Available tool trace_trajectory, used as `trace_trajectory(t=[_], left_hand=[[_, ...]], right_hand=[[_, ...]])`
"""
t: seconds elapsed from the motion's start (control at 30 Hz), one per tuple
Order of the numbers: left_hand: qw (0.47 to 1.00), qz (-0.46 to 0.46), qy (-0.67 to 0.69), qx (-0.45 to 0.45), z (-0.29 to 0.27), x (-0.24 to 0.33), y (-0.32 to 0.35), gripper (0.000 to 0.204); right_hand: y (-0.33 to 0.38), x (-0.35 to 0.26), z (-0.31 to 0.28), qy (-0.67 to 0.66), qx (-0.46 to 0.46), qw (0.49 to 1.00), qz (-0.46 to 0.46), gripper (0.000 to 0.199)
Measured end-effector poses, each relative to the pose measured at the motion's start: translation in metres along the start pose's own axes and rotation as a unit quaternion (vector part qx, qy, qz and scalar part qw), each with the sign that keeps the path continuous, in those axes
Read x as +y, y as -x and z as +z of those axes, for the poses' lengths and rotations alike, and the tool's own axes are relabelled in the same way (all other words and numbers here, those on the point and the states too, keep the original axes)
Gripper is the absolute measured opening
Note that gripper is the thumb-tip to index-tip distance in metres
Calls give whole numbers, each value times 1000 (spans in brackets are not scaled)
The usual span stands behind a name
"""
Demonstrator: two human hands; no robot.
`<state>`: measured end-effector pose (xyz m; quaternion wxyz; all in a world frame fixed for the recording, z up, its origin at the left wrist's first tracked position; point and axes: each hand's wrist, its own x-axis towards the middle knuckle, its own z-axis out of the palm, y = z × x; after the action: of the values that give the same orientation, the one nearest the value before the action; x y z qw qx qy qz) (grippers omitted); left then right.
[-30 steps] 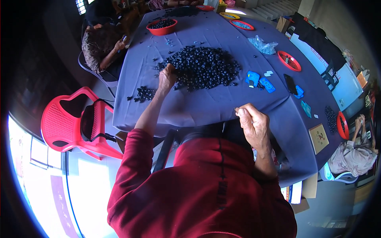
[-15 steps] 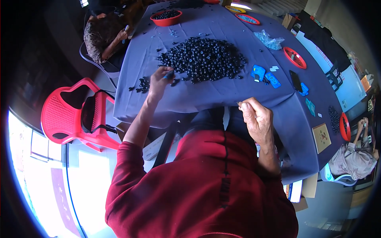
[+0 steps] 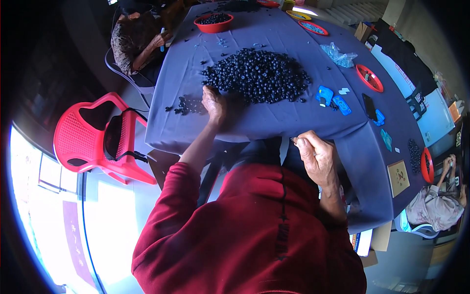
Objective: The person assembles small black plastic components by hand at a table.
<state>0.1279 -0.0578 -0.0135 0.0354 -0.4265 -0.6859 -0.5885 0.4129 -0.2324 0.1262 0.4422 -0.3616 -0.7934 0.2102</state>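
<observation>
Head: left hand (image 3: 214, 104) at black pile (image 3: 257, 76)

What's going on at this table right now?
A person in a red top has their left hand at the near-left edge of a big pile of small dark round pieces. A smaller scatter of pieces lies to its left. The right hand is pinched near the table's front edge; anything in it is too small to identify.
</observation>
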Motion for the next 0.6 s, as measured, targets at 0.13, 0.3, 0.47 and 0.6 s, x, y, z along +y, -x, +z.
trace_trajectory(t=[0.13, 0.3, 0.47, 0.6], left_hand=[[987, -75, 133, 40, 14, 26, 11, 15], [983, -92, 145, 58, 47, 36, 12, 19], [985, -75, 137, 69, 74, 40, 16, 18], [993, -74, 80, 45, 67, 41, 10, 27]], right_hand=[[-1, 0, 0, 19, -11, 1000, -6, 22], [-2, 1, 7, 11, -20, 999, -30, 21], [-1, 3, 2, 16, -16, 1000, -16, 21], [-2, 3, -4, 4, 11, 1000, 15, 21]])
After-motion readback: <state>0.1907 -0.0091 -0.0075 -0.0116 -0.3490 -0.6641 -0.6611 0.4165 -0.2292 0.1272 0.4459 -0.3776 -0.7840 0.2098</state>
